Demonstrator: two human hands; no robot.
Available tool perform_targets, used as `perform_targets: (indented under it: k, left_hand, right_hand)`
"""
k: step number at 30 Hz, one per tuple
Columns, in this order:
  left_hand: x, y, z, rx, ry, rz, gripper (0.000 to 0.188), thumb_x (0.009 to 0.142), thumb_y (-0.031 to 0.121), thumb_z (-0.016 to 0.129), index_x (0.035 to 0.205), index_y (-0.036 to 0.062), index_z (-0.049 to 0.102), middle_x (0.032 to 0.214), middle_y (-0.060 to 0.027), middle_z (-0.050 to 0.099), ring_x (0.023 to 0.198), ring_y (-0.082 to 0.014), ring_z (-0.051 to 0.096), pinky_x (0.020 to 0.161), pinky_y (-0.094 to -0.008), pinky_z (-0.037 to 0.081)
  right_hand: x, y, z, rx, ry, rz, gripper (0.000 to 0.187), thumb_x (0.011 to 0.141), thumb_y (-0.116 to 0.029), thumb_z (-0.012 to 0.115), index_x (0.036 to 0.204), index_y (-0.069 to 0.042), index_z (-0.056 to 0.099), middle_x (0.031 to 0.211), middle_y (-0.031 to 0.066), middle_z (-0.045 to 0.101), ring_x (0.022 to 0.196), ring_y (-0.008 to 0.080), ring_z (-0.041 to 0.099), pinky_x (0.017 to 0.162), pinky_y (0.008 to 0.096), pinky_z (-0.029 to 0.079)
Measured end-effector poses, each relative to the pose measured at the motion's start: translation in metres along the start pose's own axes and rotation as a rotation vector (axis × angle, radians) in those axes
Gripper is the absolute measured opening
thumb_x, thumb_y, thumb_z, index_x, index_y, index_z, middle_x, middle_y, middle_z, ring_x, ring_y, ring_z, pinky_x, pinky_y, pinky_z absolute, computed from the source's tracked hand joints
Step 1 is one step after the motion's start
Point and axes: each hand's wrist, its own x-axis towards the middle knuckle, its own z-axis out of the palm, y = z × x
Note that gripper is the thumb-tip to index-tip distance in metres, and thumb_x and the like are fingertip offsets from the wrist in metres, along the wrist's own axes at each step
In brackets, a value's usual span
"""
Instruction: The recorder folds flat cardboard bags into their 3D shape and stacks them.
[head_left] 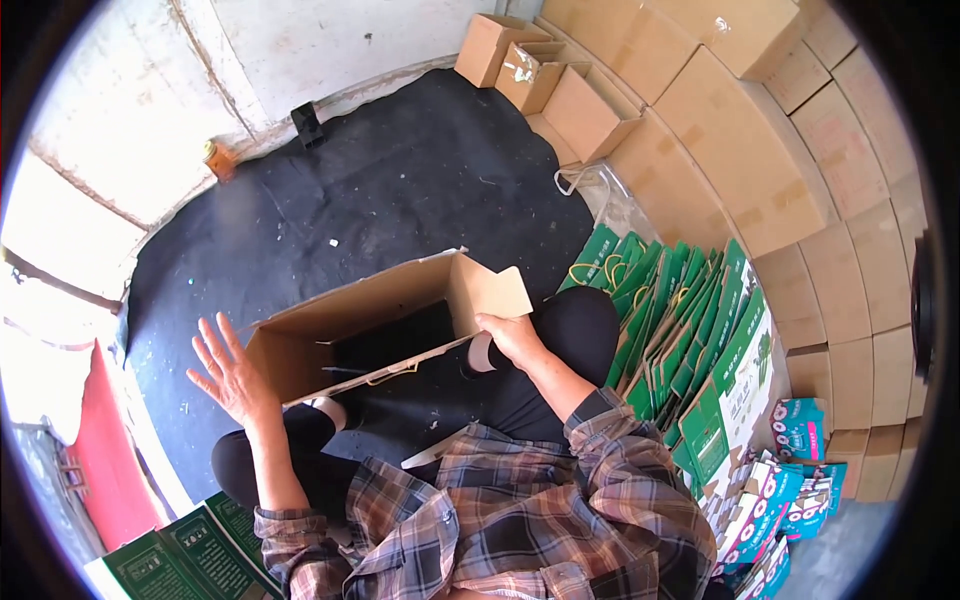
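An unfolded cardboard box (385, 292) with plain brown inner walls stands over my crossed legs. Through it the black ground sheet shows, so at least part of its bottom is not closed. A yellow cord (392, 374) hangs at its near edge, and a flap (505, 292) sticks out at its right end. My right hand (515, 340) grips the right end wall by its edge, thumb on the inside. Beside the left end my left hand (236, 382) is raised with its fingers spread, holding nothing; its palm side is near the box's left wall.
Flat green cartons (675, 310) with yellow cords lean in a row at my right. Turquoise packets (800, 430) lie beyond them. Large brown cartons (740, 150) are stacked along the right. A phone-like black object (307, 125) and an orange bottle (217, 160) are by the far wall; green cartons (185, 555) lie lower left.
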Motion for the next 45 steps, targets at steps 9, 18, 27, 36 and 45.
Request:
perform_targets:
  k: [9, 18, 27, 36, 45]
  left_hand:
    - [-0.007, -0.003, 0.019, -0.963, 0.149, 0.664, 0.030, 0.070, 0.000, 0.062, 0.099, 0.0079, 0.065, 0.090, -0.0080, 0.057, 0.094, -0.0262, 0.054, 0.085, -0.0396, 0.046]
    - [-0.015, 0.001, 0.015, -0.816, -0.117, 0.725, 0.038, 0.070, -0.005, 0.055, 0.105, 0.0101, 0.060, 0.093, -0.0092, 0.058, 0.099, -0.0299, 0.052, 0.088, -0.0410, 0.041]
    - [-0.016, 0.000, 0.016, -0.741, -0.113, 0.704, 0.031, 0.074, 0.003, 0.061, 0.103, 0.0109, 0.060, 0.091, -0.0084, 0.059, 0.096, -0.0289, 0.054, 0.086, -0.0399, 0.042]
    - [-0.061, -0.040, 0.003, -1.075, 0.608, 0.208, 0.037, 0.087, 0.032, 0.060, 0.106, 0.0008, 0.060, 0.101, -0.0124, 0.057, 0.100, -0.0316, 0.054, 0.088, -0.0411, 0.043]
    - [-0.067, -0.017, 0.030, -1.442, -0.126, 0.563, 0.084, 0.077, 0.058, 0.061, 0.136, 0.0027, 0.040, 0.116, -0.0146, 0.058, 0.118, -0.0314, 0.048, 0.101, -0.0411, 0.034]
  right_hand:
    - [-0.003, -0.018, -0.010, 0.116, -0.028, 0.119, 0.029, 0.080, 0.001, 0.060, 0.108, -0.002, 0.058, 0.093, 0.0043, 0.061, 0.078, 0.0127, 0.059, 0.067, 0.0262, 0.049]
    - [-0.002, -0.008, -0.007, 0.018, -0.079, -0.033, 0.017, 0.081, 0.003, 0.053, 0.097, 0.003, 0.058, 0.090, 0.0031, 0.060, 0.083, 0.0138, 0.058, 0.071, 0.0295, 0.047]
    - [-0.011, -0.056, 0.000, -0.486, -0.466, -0.423, 0.085, 0.071, -0.058, 0.069, 0.134, -0.005, 0.046, 0.149, 0.0169, 0.025, 0.133, 0.0338, 0.026, 0.109, 0.0422, 0.023]
    - [-0.003, -0.041, 0.000, -0.583, -0.470, -0.341, 0.061, 0.090, -0.052, 0.049, 0.125, -0.002, 0.056, 0.149, 0.0160, 0.027, 0.132, 0.0333, 0.029, 0.108, 0.0401, 0.025]
    - [-0.001, -0.034, 0.000, -0.608, -0.431, -0.393, 0.056, 0.093, -0.049, 0.046, 0.124, -0.004, 0.057, 0.148, 0.0160, 0.027, 0.129, 0.0331, 0.033, 0.108, 0.0393, 0.025]
